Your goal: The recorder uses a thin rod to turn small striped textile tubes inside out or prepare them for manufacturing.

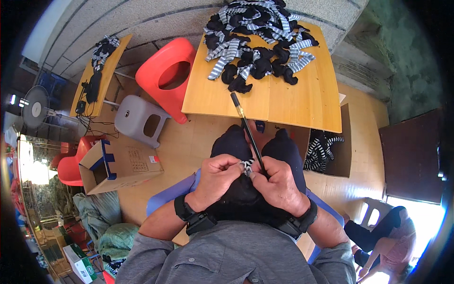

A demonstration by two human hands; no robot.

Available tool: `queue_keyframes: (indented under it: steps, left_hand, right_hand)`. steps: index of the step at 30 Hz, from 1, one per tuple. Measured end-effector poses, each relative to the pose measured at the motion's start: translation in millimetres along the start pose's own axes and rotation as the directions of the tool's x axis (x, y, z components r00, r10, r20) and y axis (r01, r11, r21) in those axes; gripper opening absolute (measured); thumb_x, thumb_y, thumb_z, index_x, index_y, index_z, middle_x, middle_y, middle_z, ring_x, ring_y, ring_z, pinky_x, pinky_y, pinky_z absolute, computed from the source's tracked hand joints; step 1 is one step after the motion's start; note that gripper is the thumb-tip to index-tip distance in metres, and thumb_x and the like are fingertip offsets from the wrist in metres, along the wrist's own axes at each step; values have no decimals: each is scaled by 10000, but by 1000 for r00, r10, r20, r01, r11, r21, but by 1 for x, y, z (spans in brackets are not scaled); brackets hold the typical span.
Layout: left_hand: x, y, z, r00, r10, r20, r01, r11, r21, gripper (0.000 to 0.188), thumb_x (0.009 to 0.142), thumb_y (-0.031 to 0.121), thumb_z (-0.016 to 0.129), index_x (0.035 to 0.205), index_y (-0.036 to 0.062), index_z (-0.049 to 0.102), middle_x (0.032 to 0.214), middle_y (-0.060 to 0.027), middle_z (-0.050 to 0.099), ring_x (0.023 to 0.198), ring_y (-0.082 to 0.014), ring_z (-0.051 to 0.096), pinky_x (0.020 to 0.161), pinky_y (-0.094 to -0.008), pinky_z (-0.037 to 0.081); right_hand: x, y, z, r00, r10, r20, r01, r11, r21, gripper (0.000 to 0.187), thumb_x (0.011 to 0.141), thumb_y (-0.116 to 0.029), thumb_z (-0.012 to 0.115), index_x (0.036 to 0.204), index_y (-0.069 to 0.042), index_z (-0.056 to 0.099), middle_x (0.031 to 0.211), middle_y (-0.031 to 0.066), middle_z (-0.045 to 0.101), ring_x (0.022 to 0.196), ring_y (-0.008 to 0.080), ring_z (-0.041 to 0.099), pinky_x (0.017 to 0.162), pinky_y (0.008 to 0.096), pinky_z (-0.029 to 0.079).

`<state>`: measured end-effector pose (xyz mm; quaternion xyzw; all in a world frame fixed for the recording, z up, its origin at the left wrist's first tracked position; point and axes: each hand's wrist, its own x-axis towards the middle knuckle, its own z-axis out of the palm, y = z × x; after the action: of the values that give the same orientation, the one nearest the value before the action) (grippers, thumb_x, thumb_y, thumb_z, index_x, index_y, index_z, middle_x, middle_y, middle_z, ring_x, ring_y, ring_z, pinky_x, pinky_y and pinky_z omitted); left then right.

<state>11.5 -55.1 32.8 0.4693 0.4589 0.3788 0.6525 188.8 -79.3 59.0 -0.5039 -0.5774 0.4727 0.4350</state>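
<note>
Above my lap, both hands meet at a small piece of black-and-white striped knit fabric [247, 165]. My left hand [217, 177] pinches it between thumb and fingers. My right hand [278, 182] is closed around a slim black rod [252, 138] with a gold-coloured band, and its thumb presses at the fabric's edge. The rod slants up and away, its dark tip near the table's front edge. Most of the held fabric is hidden by my fingers or blends into my dark clothing.
Ahead stands a wooden table [312, 102] with a heap of black and striped knit pieces [260, 61]. Beside it are a red stool [165, 75] and a grey stool [139, 120]. An open carton [341, 142] at right holds striped pieces. Another person [390, 241] sits at lower right.
</note>
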Motion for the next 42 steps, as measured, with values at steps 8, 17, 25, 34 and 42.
queue_keyframes:
  steps: [8, 17, 25, 34, 42]
  left_hand:
    - [-4, -6, 7, 997, 75, -36, -74, 997, 32, 37, 894, 2, 623, 876, -18, 648, 764, 22, 624, 682, -10, 524, 576, -175, 421]
    - [-5, 0, 0, 978, 101, 181, -116, 990, 75, 86, 943, 4, 550, 981, -21, 623, 869, -9, 638, 770, -48, 549, 678, -202, 445]
    - [0, 6, 1, 971, 68, 228, -65, 998, -23, 106, 949, 23, 548, 997, -12, 636, 888, -25, 656, 806, -66, 582, 716, -224, 474]
    - [0, -1, 2, 980, 20, 200, -50, 989, 143, 108, 933, 64, 574, 977, -5, 645, 849, 22, 614, 764, -30, 508, 665, -198, 407]
    - [0, -5, 0, 973, -69, 220, 91, 991, -95, 90, 942, 103, 591, 957, 20, 621, 872, 29, 617, 775, -23, 519, 672, -197, 410]
  right_hand:
    - [-1, 0, 5, 999, 8, -48, -9, 1000, -21, 125, 802, -12, 683, 785, 20, 563, 653, 59, 540, 598, 101, 497, 530, 279, 418]
    - [10, -8, -19, 989, 49, 137, -43, 998, -45, 180, 794, -50, 748, 823, 5, 579, 667, 45, 542, 605, 87, 493, 531, 262, 414]
    - [10, 2, -16, 954, -235, 189, 263, 955, -140, 117, 794, -14, 701, 816, -11, 586, 664, 139, 551, 532, 301, 558, 491, 354, 437]
    - [5, 19, -5, 938, -338, 77, 336, 830, -445, 91, 775, 16, 643, 762, -10, 557, 643, 163, 533, 549, 347, 547, 492, 377, 425]
    - [12, 12, -23, 973, 27, 230, -41, 998, 55, 90, 882, 13, 604, 965, -21, 599, 756, -51, 540, 655, 4, 481, 546, 188, 378]
